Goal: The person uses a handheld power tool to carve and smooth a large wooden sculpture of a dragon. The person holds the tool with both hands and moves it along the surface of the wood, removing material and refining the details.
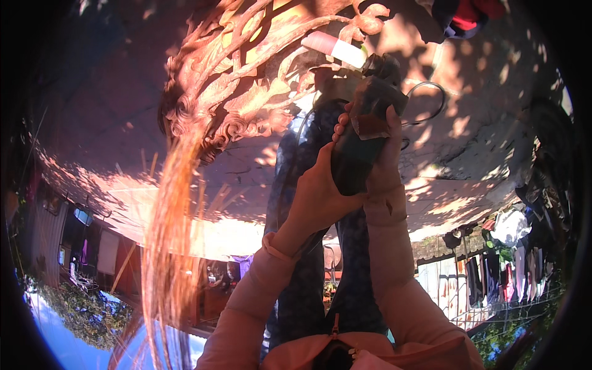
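Both my hands grip a dark, corded power tool (361,154) that looks like a grinder. My left hand (327,185) wraps its lower body from the left, the fingertips showing at its far side. My right hand (387,148) holds the other side, thumb lying along the housing. From the tool's head a red-and-white rounded attachment (336,49) points left, over a carved wooden piece (234,80) with curling, branch-like openwork. I cannot tell whether the attachment touches the wood. A black cord (443,102) loops out to the right of the tool.
My legs in dark blue jeans (302,246) stand below the tool on a concrete floor (450,154) dappled with shade. Long reddish strands (169,246) hang on the left. A dark blue-and-red bundle (465,17) lies at the far right. Clothes (509,271) hang at the lower right.
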`<state>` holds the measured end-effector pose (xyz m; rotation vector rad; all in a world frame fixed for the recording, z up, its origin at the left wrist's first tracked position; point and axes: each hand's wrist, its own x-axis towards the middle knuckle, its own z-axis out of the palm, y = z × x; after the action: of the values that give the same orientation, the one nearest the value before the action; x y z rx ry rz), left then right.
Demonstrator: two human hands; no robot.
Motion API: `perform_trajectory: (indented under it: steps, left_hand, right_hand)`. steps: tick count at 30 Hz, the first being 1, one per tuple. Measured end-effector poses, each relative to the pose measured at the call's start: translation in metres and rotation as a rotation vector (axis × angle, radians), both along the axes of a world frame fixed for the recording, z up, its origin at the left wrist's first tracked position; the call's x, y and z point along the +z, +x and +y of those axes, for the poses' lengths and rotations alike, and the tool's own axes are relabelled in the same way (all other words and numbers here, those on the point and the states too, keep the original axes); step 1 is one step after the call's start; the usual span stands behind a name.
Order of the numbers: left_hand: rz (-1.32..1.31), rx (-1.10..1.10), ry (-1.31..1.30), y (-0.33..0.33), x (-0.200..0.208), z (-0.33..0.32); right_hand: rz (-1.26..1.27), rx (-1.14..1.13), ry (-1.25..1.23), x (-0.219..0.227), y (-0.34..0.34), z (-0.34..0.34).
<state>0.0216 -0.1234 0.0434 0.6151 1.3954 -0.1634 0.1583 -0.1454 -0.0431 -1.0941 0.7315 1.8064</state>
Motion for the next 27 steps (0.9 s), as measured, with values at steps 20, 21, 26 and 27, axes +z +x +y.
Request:
perform_trajectory:
  steps: [20,21,26,27]
  left_hand:
    - [0.089,0.020,0.145,-0.015,0.000,-0.023]
    - [0.089,0.023,0.130,-0.016,0.000,-0.023]
    - [0.011,0.017,0.063,-0.002,-0.004,-0.010]
    - [0.005,0.000,0.052,0.000,-0.006,-0.008]
  right_hand:
    - [0.057,0.150,0.090,-0.006,-0.023,-0.002]
    - [0.049,0.185,0.101,-0.006,-0.025,-0.003]
    - [0.093,0.017,0.097,-0.012,0.000,-0.009]
    - [0.090,-0.003,0.068,-0.010,0.003,-0.009]
